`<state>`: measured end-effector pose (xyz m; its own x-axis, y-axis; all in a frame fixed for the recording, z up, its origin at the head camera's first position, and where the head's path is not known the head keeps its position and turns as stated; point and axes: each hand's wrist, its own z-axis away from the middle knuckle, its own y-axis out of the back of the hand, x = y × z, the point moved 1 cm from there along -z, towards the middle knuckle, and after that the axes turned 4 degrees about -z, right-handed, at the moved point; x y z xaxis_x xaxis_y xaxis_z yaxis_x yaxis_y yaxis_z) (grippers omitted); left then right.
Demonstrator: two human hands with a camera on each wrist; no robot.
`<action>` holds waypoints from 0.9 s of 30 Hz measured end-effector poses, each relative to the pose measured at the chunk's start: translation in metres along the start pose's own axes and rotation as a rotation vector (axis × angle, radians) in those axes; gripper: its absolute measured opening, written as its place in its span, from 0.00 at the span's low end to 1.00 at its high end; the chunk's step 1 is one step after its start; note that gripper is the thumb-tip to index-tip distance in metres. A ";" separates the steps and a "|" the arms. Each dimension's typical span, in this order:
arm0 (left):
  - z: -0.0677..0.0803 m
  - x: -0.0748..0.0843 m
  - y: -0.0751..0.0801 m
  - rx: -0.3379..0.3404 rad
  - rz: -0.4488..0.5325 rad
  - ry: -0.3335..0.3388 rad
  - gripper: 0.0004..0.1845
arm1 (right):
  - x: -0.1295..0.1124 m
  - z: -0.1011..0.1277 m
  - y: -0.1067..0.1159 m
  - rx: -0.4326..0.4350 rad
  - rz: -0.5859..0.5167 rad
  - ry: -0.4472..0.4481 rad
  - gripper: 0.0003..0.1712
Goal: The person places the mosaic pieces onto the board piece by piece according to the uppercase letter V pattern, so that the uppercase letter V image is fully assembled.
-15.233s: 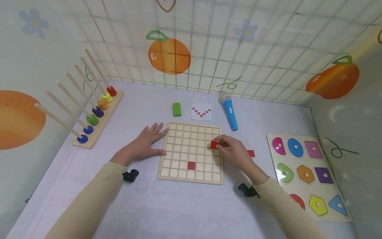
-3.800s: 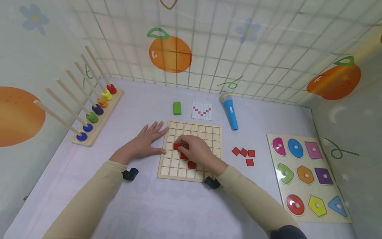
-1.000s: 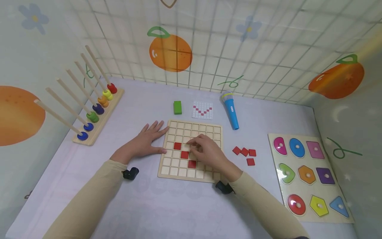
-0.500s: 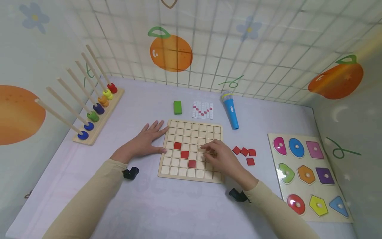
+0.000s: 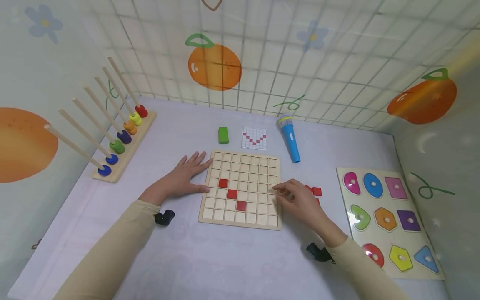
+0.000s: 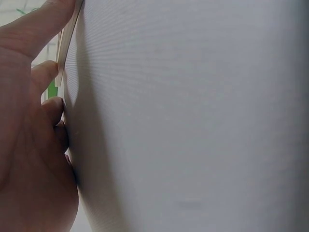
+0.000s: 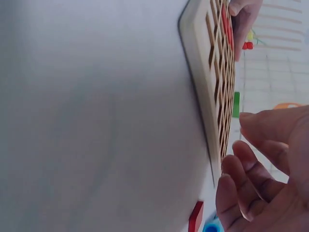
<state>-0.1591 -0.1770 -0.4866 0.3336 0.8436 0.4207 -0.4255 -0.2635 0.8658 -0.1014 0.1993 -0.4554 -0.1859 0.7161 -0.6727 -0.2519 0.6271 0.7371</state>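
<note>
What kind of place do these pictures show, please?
Probably a children's play corner: a padded mat with fruit-print walls, a wooden grid board, a bead rack, a shape puzzle and a toy microphone.

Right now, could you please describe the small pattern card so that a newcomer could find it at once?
Start at the wooden grid board in the middle of the table. Just beyond its far edge lies the pattern card, between the green block and the blue toy microphone. It alone is flat, white and printed with a red V.

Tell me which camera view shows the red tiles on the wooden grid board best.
The head view: three red tiles lie in a diagonal on the grid board. The right wrist view shows the board edge-on, with only red slivers. The left wrist view shows no tiles.
</note>
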 end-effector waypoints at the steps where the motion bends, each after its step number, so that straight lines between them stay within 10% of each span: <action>1: 0.000 0.000 0.000 0.001 0.003 -0.001 0.55 | 0.002 0.001 0.002 0.006 0.006 0.002 0.17; 27: 0.001 0.000 0.000 0.004 0.006 0.000 0.54 | 0.057 0.032 0.050 0.049 0.135 -0.072 0.17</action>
<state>-0.1586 -0.1777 -0.4863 0.3311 0.8421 0.4257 -0.4239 -0.2703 0.8644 -0.0938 0.2813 -0.4550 -0.1456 0.8143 -0.5619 -0.1822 0.5362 0.8242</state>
